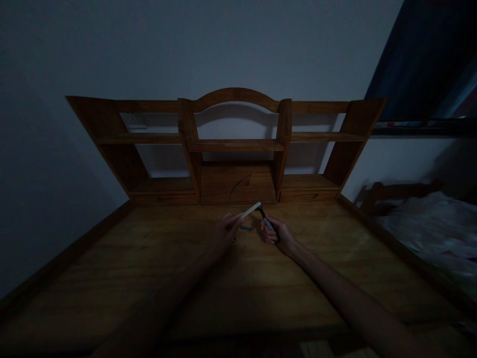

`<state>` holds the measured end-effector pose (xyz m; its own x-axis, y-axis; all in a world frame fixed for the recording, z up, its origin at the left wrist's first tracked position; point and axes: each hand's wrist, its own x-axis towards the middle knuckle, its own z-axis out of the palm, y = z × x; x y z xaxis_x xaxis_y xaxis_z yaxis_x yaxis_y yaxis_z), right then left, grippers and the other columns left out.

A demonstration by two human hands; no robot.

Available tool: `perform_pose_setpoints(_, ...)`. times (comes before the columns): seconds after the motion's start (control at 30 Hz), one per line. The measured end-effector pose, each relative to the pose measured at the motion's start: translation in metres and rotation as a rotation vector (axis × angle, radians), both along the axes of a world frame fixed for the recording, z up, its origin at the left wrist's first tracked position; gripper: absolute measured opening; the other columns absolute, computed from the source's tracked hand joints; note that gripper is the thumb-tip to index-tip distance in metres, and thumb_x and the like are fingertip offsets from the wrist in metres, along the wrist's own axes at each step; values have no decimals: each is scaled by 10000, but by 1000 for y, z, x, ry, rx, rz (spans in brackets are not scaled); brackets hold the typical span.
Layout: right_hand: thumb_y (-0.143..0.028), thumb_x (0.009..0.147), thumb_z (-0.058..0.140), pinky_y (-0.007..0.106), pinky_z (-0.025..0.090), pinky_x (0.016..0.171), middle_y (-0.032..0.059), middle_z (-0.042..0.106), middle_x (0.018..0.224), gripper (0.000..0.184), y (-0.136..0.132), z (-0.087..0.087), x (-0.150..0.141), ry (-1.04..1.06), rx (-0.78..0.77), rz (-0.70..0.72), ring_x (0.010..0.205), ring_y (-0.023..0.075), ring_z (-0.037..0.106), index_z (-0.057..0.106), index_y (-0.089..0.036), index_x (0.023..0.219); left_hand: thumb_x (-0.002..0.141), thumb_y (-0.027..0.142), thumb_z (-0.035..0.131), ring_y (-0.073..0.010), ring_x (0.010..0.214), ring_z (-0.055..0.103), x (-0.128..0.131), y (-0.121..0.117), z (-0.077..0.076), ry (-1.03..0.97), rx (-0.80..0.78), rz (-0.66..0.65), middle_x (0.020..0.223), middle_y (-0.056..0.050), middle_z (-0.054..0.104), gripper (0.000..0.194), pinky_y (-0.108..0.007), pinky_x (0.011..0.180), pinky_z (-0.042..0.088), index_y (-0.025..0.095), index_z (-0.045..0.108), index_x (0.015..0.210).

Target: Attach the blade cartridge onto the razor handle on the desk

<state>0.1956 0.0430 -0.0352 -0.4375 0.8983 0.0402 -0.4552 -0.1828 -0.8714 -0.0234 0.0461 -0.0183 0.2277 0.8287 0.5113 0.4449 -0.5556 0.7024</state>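
Note:
My left hand (228,226) is closed around a pale, narrow stick (251,210), which points up and to the right. In my right hand (278,233) I grip what looks like a razor (268,223), with a grey handle and a dark, bent neck and head. The razor's head is beside the stick's tip; whether they touch I cannot tell. Between my hands, a small dark oblong piece (246,228) lies on the wooden desk (179,263). A tiny object shows by my left hand, too dim to name.
A wooden shelf unit (236,145) with open compartments and small drawers stands along the desk's back, against the wall (223,49). Raised edges run along both sides of the desk. To the right lies a pile of pale, crumpled material (439,223). The room is dim.

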Motion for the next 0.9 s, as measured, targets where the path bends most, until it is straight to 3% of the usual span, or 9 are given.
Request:
perform_pose_setpoints(0.3, -389, 957, 430, 183, 216, 335, -103, 205, 428, 372, -3, 7, 0, 178, -130, 199, 355, 66, 88, 543, -154, 692, 906, 462, 516, -143, 766, 557, -1, 1, 0, 15, 12, 9, 846, -22, 580, 358, -241, 666, 450, 252, 682, 1144)
perform_pose_setpoints(0.5, -405, 961, 422, 173, 233, 326, -108, 225, 433, 359, -4, 8, 1, 167, -149, 292, 342, 62, 89, 506, -165, 707, 894, 446, 546, -141, 787, 574, -1, 3, -4, 57, 43, -16, 860, -16, 575, 318, -247, 694, 453, 273, 694, 1117)
perform_pose_setpoints(0.9, -419, 973, 382, 182, 246, 334, -105, 223, 430, 402, -2, 6, 1, 187, -158, 291, 336, 63, 101, 460, -177, 662, 923, 447, 492, -155, 786, 589, 2, -3, 3, 60, 64, 31, 878, -32, 637, 349, -251, 701, 477, 239, 689, 1121)
